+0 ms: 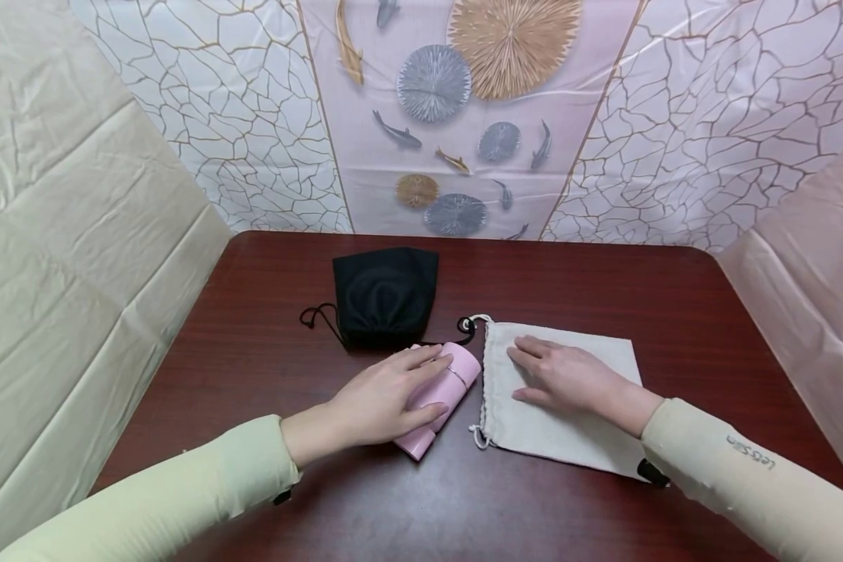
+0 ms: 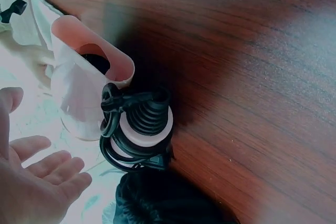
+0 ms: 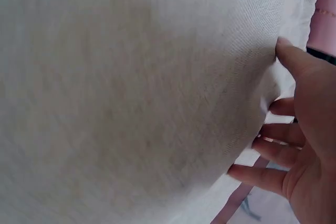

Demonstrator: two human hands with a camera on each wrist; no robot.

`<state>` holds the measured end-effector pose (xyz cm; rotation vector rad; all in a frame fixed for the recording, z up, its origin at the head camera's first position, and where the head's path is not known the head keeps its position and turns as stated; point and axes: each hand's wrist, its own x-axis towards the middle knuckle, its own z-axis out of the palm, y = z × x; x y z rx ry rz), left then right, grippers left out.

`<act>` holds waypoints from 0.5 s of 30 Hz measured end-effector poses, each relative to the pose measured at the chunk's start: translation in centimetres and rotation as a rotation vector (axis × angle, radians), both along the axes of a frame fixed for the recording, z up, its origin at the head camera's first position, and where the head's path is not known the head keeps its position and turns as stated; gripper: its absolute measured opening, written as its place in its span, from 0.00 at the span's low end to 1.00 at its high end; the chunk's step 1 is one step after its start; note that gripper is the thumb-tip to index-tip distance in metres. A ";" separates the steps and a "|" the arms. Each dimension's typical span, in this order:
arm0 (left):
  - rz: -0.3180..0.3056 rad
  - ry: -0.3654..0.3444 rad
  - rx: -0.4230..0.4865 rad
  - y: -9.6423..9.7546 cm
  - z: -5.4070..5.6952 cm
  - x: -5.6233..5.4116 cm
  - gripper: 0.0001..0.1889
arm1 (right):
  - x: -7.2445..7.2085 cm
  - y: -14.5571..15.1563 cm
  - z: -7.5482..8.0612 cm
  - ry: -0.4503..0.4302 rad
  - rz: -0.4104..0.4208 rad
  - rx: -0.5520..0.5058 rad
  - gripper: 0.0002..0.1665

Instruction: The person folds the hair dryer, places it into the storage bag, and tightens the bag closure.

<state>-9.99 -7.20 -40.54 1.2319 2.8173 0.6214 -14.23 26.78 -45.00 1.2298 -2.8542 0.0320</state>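
The step in hand looks like a light placing of both hands, one on each thing, with nothing lifted from the table [image 1: 267,312]. The left hand [image 1: 386,398] lies over a pink hair dryer [image 1: 439,393] near the middle, fingers loosely extended and the thumb set apart, not wrapped around it; the pictures do not settle whether the fingertips press on it or sit just above. In the left wrist view, a black cord [image 2: 144,119] is wound beside the dryer's body. The right hand [image 1: 576,378] rests on the cream bag [image 1: 548,429], fingers spread and gripping nothing. That bag lies flat just right of the dryer, its drawstring edge towards it, while a black pouch [image 1: 386,297] lies behind the dryer. As I judge it, lifting the dryer would call for curling the left fingers around its body, and working the bag would call for pinching cloth near the drawstring edge.
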 end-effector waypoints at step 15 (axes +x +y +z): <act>0.069 -0.001 -0.019 0.8 -0.5 0.9 0.32 | -2.6 2.5 0.6 -0.079 0.067 0.027 0.40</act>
